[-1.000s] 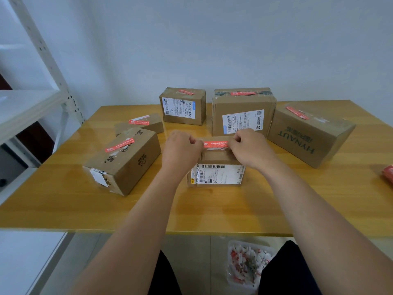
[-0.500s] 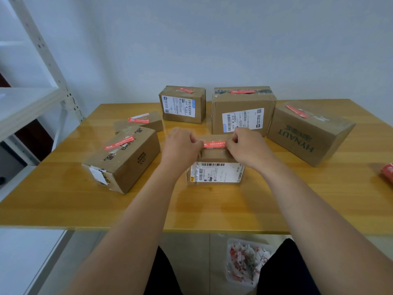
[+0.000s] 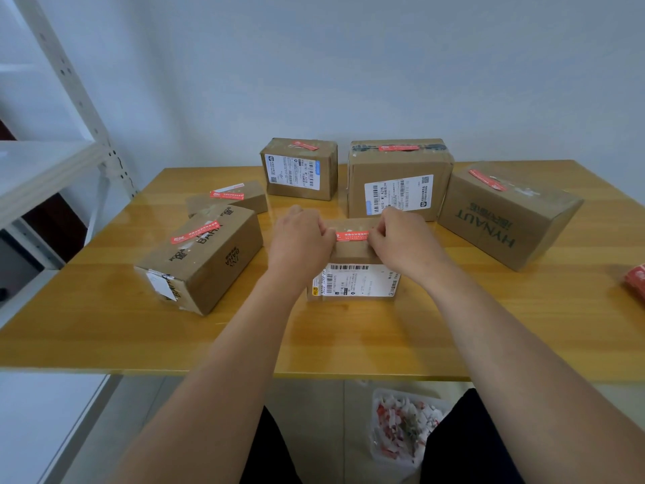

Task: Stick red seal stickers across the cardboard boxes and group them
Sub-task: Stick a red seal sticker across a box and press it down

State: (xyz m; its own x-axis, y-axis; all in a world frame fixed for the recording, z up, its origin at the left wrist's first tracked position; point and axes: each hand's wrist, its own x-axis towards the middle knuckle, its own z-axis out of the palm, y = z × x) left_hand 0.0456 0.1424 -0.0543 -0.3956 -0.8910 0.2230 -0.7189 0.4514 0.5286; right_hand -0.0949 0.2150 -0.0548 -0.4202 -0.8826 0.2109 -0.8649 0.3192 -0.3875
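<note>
Change: against the earlier frames the two hands and the sticker have hardly shifted; the sticker sits a touch lower on the box top.
Step in hand: sealing the nearest box; by my judgement this is the last unsealed one, as every other box in sight carries a red strip.
Next move: likely calls for pressing the strip flat along its length, then sliding the box in among the others.
Left hand: knuckles up, fingers curled, pinching the left end of the red seal sticker.
Right hand: mirrored pose, fingers curled, pinching the right end.
Forearms: both reach forward over the table edge.
Centre box: near the table's middle, shipping label facing the person, sticker across its top.
Left boxes: a sealed BAHIA box with a flat box just behind.
Far row: two sealed labelled boxes; a HYNAUT box at right.
Table's right edge: a red item, cut off.
Floor: a tub of paper scraps.
</note>
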